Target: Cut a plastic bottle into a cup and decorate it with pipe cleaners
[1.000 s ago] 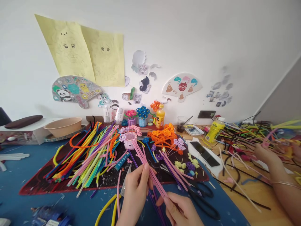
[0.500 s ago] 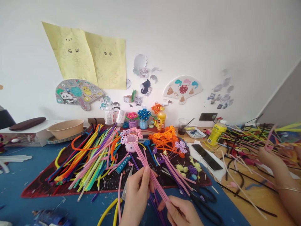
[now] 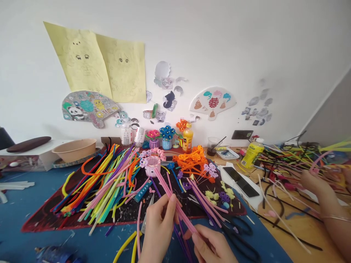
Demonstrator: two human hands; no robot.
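Note:
A bundle of pink pipe cleaners [image 3: 184,216] slants across the front of the table, gripped in both hands. My left hand [image 3: 161,223] pinches it around the middle, thumb on top. Lower right, my right hand [image 3: 210,241] is closed on its near end. The bundle's far end points at a small pink pot [image 3: 151,166] with pink flowers around its rim; I cannot tell if they touch. Purple pipe cleaners [image 3: 184,239] run beneath my hands. Black-handled scissors [image 3: 241,237] lie to the right, and a blue-labelled strip [image 3: 143,191] is left of the bundle.
Colourful pipe cleaners [image 3: 106,186] are heaped at left on a dark mat [image 3: 35,221]. Orange flowers [image 3: 194,157], a juice bottle [image 3: 188,138], a phone [image 3: 241,182] and a yellow bottle [image 3: 252,155] stand or lie farther back. At right, another person's hand [image 3: 312,182] holds a pink strand.
My hands keep their grip on the pink bundle, with barely any shift. The view has moved slightly. The other person's pink strand at right now bends farther to the right.

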